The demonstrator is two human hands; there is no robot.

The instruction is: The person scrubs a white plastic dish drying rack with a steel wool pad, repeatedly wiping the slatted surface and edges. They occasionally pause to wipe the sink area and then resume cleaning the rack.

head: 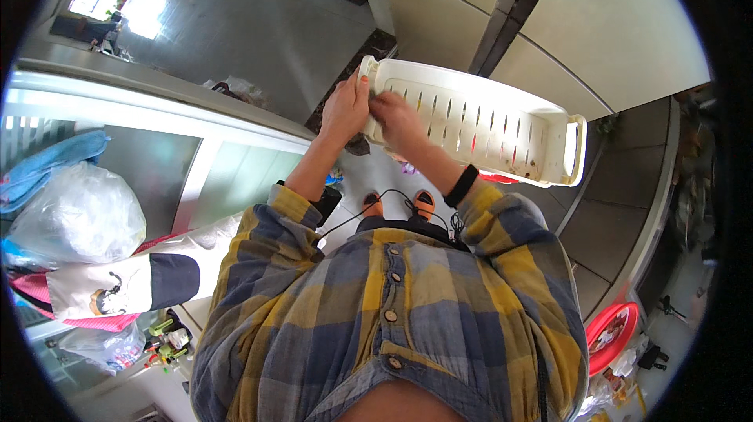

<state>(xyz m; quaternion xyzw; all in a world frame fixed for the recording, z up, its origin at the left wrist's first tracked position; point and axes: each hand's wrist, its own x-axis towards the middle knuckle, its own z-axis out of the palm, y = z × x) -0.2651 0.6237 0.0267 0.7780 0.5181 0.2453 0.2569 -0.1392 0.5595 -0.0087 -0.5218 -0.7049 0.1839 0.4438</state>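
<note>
A long white plastic basket with slotted sides or base hangs in front of me, tilted, its far end to the right bearing a looped handle and some dark specks. My left hand grips the basket's left end, the thumb over the rim. Inside that same end is my right hand, blurred, its fingers bunched around something dark, perhaps a cloth. Dark material also shows below the basket's left corner. A black band circles my right wrist.
A white-framed glass door stands at the left, near a stuffed clear plastic bag and a blue towel. Pale cabinet panels rise at upper right. A red round container sits lower right. A cable crosses near my feet.
</note>
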